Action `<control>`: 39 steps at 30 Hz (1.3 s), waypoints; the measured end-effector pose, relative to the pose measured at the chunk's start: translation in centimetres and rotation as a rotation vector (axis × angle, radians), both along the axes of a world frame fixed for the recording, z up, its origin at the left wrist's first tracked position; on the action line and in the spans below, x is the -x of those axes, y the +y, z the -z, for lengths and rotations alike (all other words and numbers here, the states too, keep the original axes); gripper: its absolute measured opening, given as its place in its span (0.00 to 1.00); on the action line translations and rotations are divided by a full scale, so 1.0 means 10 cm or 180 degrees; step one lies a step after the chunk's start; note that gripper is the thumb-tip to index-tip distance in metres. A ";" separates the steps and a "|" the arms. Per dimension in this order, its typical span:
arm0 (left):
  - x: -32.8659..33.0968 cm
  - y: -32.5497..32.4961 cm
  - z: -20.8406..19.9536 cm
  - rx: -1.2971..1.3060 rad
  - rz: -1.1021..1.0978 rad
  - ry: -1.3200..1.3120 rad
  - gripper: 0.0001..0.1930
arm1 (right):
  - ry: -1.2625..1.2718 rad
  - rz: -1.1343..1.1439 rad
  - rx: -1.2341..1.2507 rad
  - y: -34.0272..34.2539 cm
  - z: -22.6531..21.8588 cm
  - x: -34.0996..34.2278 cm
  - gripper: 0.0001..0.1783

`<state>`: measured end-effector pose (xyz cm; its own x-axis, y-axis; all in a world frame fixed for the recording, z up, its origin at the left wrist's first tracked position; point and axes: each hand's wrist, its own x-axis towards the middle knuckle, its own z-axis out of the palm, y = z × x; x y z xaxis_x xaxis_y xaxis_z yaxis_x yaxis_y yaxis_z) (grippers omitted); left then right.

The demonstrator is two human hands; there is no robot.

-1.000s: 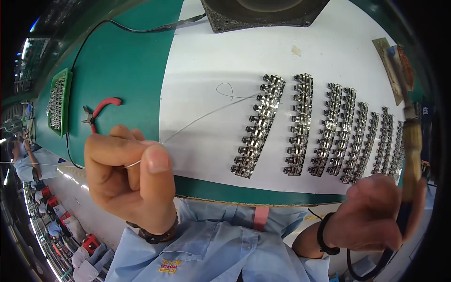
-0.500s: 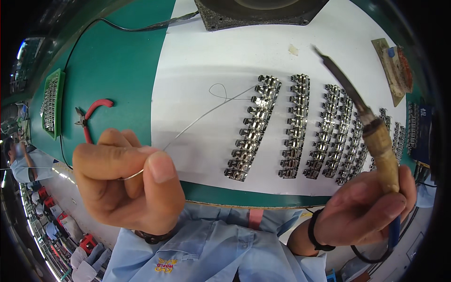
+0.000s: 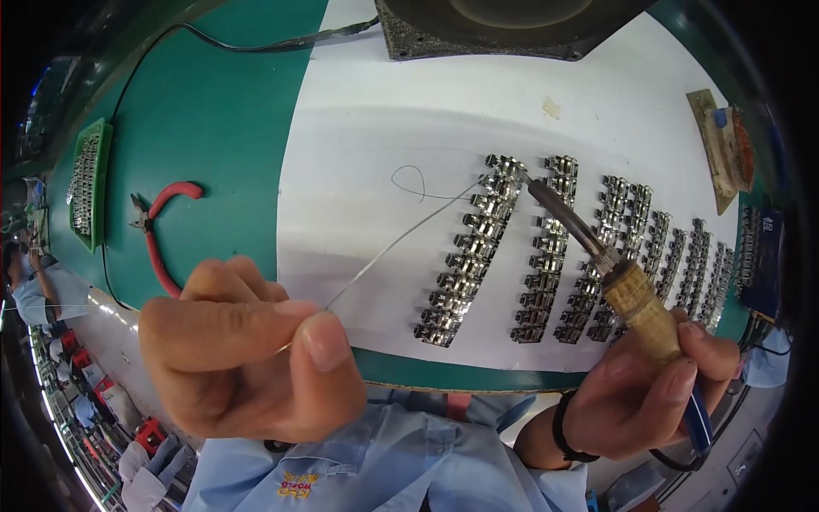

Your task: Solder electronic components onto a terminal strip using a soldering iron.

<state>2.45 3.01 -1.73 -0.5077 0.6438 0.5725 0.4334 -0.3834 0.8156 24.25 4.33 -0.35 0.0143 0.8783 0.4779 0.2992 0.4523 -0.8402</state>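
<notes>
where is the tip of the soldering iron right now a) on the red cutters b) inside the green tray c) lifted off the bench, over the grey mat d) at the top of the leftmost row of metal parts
d: held in the right hand, the soldering iron has its tip at the top of the leftmost row of metal parts, where the solder wire from the left hand also ends.

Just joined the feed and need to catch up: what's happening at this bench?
A person is soldering. The right hand holds a wooden-handled soldering iron, its tip at the far end of the leftmost row of small shiny metal connectors on the white mat. The left hand pinches a thin silvery solder wire that reaches toward the same spot. Red-handled cutters lie on the green surface.
</notes>
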 end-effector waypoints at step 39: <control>-0.04 0.04 -0.06 0.0244 0.0052 0.0375 0.08 | -0.0216 0.0901 0.0598 0.02 -0.07 0.23 0.22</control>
<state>2.82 3.42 -1.09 -0.4291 0.6956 0.5762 0.5220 -0.3296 0.7867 21.95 4.54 0.40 0.2436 0.9168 0.3165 0.4487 0.1828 -0.8748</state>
